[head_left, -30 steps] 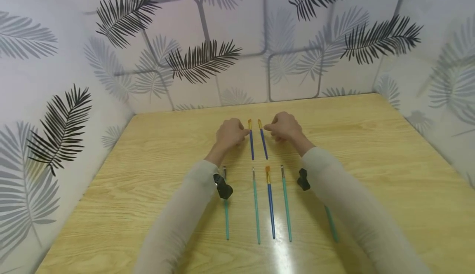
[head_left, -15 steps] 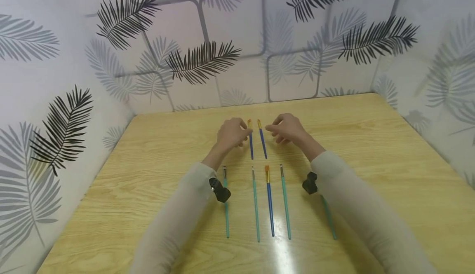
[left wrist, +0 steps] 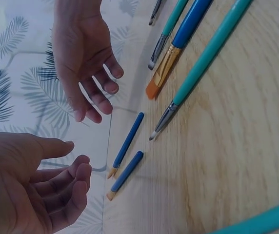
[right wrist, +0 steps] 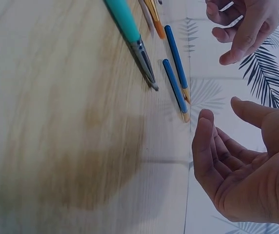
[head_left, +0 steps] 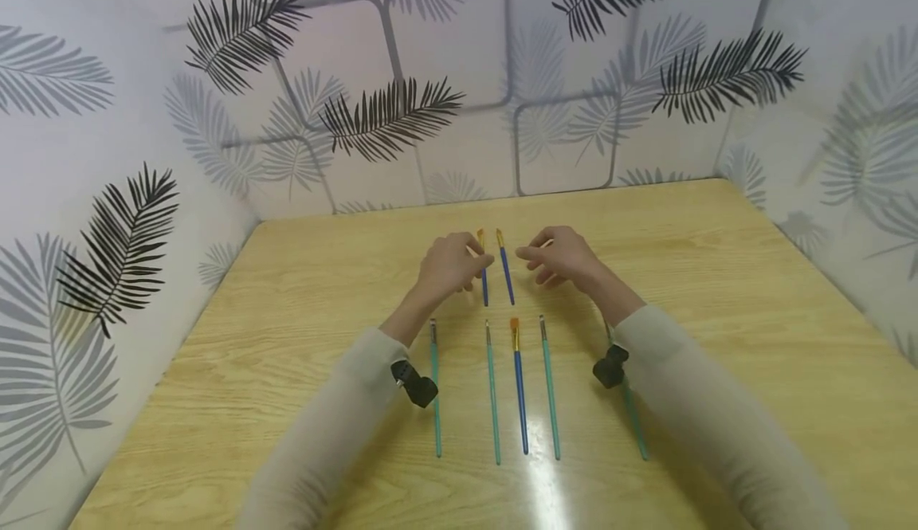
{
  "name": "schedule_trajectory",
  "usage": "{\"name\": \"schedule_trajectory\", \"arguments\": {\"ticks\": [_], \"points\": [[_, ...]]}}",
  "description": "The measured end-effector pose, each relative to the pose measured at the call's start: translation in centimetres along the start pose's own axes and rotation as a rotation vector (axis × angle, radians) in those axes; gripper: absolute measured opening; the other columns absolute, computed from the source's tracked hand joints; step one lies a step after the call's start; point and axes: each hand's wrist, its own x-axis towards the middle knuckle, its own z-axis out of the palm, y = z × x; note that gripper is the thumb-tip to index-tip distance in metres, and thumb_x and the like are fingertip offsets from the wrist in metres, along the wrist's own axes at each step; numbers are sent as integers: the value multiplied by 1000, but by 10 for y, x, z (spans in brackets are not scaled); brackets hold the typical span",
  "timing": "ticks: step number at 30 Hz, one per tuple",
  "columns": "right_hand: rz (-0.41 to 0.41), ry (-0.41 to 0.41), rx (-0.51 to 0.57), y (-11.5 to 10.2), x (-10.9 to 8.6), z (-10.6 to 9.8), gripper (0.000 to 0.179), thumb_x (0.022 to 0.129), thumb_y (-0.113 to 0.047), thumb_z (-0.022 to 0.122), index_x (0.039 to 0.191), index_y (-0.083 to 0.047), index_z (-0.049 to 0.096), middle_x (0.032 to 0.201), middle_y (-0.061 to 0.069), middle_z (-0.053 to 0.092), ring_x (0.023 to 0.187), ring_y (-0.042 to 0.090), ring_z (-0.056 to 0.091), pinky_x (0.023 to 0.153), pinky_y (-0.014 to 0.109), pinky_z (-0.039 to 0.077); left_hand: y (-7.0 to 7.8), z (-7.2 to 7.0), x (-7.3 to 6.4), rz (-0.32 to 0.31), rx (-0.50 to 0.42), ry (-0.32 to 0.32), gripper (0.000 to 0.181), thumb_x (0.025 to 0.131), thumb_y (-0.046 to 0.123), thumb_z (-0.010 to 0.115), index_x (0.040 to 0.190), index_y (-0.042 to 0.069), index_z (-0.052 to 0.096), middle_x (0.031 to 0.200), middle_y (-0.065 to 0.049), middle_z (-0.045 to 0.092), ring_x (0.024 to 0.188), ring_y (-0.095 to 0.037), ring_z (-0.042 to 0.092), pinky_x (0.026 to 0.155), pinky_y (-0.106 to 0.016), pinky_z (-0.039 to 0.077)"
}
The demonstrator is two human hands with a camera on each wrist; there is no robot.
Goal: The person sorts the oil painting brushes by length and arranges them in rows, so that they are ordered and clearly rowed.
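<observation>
- Bare left hand [head_left: 446,265], at the centre of the frame, holds nothing, its fingers loosely bent and thumb apart; in the head view it partly covers the left short blue brush [head_left: 484,291].
- Bare right hand [head_left: 562,257], just right of centre, is likewise relaxed and holds nothing, its thumb side toward the right short blue brush [head_left: 506,270].
- The two short brushes lie side by side between the hands, bristles toward the top of the frame.
- Below them, a row at lower centre: a long blue brush [head_left: 521,402] with orange bristles among four teal brushes [head_left: 493,394], the rightmost partly hidden by a pale sleeve [head_left: 717,418].
- Black devices [head_left: 611,366] sit at both wrists.
- Beyond the wood-grained surface [head_left: 215,315], leaf-patterned walls [head_left: 445,44] fill the upper frame.
</observation>
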Motion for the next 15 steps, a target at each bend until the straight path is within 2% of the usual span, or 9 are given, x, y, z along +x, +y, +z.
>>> {"name": "schedule_trajectory", "arguments": {"ticks": [6, 15], "points": [[-18, -18, 26, 1, -8, -4, 48, 102, -30, 67, 131, 8, 55, 122, 32, 67, 89, 38, 73, 75, 41, 64, 3, -1, -8, 7, -21, -11, 35, 101, 30, 65, 123, 3, 68, 90, -11, 78, 71, -29, 76, 51, -24, 52], [-29, -56, 38, 1, -20, -1, 49, 102, -30, 67, 131, 7, 56, 122, 30, 67, 85, 32, 73, 77, 41, 64, -1, -3, -20, 31, -97, -26, 34, 102, 29, 65, 124, 3, 67, 91, -14, 78, 72, -33, 75, 55, -29, 56]]}}
